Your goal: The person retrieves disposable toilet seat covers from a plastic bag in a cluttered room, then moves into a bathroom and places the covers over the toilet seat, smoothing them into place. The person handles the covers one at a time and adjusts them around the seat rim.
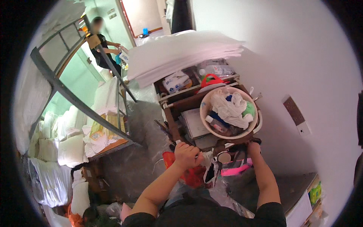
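Note:
My left hand (187, 155) is closed around the near left corner of a brown cart (172, 126). At the cart's near right corner, my right hand (254, 147) grips the frame, its fingers mostly out of sight. A round cream basin (204, 113) sits on the cart between and beyond my hands. Crumpled white cloth (228, 108), a clear bottle (216, 124) and something green fill it. White folded sheets (185, 53) lie stacked across the cart's far end. Bags and a bright pink item (235, 170) hang below my hands.
A metal bunk frame (79, 102) stands at the left, with white linen bundles (72, 151) beneath it. Another person (100, 47) holds a white item near the doorway. The white wall (280, 72) runs close along the cart's right side. A low dark surface (291, 189) is at lower right.

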The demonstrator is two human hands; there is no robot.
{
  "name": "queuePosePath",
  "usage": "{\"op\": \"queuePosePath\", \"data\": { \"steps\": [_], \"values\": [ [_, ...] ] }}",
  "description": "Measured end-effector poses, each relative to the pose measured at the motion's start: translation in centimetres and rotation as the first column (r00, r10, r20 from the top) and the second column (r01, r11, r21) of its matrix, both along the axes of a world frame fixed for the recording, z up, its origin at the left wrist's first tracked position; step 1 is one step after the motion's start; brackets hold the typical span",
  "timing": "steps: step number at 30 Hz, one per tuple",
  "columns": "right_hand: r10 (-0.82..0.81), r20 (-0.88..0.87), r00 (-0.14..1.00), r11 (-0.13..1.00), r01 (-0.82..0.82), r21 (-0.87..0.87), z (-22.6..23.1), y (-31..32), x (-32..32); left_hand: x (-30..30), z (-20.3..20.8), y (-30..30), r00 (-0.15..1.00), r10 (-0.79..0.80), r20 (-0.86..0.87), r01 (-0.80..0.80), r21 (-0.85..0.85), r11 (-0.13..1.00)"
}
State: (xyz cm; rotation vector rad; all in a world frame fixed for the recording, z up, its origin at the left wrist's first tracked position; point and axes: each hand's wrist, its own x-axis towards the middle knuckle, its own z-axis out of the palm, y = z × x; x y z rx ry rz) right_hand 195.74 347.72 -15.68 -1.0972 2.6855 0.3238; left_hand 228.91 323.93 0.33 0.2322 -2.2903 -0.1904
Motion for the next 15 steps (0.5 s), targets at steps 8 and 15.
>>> {"op": "queuePosePath", "data": {
  "steps": [8, 15],
  "values": [
    [0.02, 0.072, 0.997, 0.916, 0.01, -0.402, 1.1, 2.8, -0.8, 0.3, -0.4, 1.3, 0.999, -0.035, 0.005, 0.036, -0.026, 0.999],
    [0.16, -0.186, 0.969, 0.932, -0.211, -0.295, 1.0, 2.7, -1.3, -0.4, 0.1, 2.2, 0.998, -0.039, 0.042, 0.043, -0.093, 0.995]
  ]
}}
